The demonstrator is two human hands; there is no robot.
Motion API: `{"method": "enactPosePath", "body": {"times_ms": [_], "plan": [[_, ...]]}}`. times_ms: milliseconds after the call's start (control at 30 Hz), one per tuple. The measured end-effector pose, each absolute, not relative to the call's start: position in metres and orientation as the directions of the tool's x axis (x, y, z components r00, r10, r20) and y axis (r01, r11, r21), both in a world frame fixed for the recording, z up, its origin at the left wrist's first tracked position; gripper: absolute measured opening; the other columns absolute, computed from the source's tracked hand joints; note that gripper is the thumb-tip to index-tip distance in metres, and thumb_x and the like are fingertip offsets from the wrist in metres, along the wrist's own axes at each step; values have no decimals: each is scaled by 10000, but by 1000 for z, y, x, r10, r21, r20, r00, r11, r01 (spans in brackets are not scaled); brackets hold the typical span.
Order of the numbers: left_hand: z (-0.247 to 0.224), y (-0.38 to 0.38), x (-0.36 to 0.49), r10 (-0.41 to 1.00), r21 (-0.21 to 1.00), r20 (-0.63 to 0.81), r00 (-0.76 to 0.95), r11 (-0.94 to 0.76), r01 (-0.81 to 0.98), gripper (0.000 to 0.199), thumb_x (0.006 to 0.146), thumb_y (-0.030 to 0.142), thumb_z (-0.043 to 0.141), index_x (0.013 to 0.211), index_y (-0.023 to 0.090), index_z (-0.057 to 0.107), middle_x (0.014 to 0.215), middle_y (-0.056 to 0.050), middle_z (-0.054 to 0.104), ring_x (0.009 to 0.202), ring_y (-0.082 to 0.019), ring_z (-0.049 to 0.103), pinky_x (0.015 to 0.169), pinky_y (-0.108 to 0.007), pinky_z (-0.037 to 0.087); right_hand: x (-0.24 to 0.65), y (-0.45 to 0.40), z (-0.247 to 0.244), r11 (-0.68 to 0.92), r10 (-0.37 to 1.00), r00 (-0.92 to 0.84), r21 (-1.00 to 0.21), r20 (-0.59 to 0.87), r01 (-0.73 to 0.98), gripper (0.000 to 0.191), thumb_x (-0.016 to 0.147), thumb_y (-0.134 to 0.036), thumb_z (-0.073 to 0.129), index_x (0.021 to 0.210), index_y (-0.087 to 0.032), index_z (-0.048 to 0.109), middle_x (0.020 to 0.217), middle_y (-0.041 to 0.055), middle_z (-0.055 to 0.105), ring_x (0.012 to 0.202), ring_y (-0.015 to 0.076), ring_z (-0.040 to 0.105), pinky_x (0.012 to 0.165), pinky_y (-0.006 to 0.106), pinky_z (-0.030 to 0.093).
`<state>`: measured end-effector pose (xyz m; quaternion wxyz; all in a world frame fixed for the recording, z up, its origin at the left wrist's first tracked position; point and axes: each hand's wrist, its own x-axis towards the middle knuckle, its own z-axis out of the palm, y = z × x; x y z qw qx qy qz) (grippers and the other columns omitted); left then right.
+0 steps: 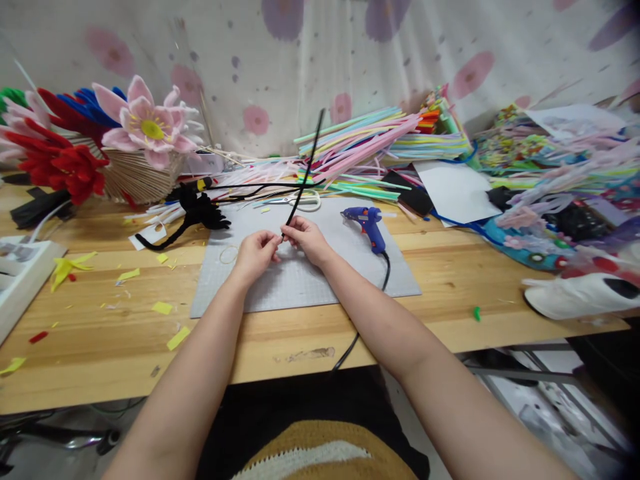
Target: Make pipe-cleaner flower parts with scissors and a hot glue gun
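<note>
Black pipe cleaners (306,175) rise at a slant from between my fingertips, over the grey cutting mat (260,293). My left hand (258,255) pinches them at their lower end. My right hand (306,239) closes on the same end with thumb and forefinger, close beside the left. Behind my hands lie white-handled scissors (311,201), partly covered. A blue glue gun (369,227) rests on the mat to the right, its cord running down past my right forearm. To the left is a black fuzzy pipe-cleaner figure (200,215).
Pipe-cleaner flowers, a pink one (150,127) and a red one (65,160), stand back left. Bundles of coloured pipe cleaners (365,143) lie along the back. Yellow scraps (163,307) dot the table's left; a white power strip (30,280) sits at the left edge.
</note>
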<state>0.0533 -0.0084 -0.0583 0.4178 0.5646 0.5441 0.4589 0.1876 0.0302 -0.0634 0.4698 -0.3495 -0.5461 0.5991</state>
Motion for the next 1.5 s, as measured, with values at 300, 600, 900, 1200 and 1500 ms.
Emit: {"method": "enactPosePath", "body": {"times_ms": [300,600,900,1200,1500], "plan": [[-51,-11,45,987,812,89,132,-149,565,153,684,324,632,640,178,636,524,4,570,457,-101,467,479,-219,330,187,29,-68,109,894,-425,-988,146,-110,304,614,-378,665,614,-176,439,519,-79,452,471,46,370,463,188,279],[-49,-9,67,942,948,-189,-276,101,-303,319,683,428,644,786,135,571,770,-23,596,517,-59,522,507,-225,497,188,35,-67,-43,949,-312,-959,48,-280,401,575,-461,700,757,-177,483,675,1,640,527,70,519,423,170,354],[-54,-10,68,952,981,-112,-286,60,-186,215,638,306,679,685,125,573,572,32,541,462,-58,476,486,-214,468,189,31,-62,-41,920,-386,-966,63,-254,355,603,-431,697,713,-164,491,605,-26,613,454,42,453,416,169,332],[-54,-12,54,1000,951,7,12,-10,308,186,711,331,580,648,159,547,497,24,532,437,-103,507,469,-222,365,188,32,-69,19,922,-376,-980,94,-198,300,629,-387,664,695,-167,472,516,-73,500,433,32,379,422,174,258],[-44,-28,58,987,834,-59,149,-33,551,203,718,351,588,654,159,591,465,19,534,439,-103,467,471,-224,344,190,29,-67,-1,885,-456,-979,94,-203,333,643,-410,660,683,-179,423,486,-95,454,413,30,356,411,167,243]]}}
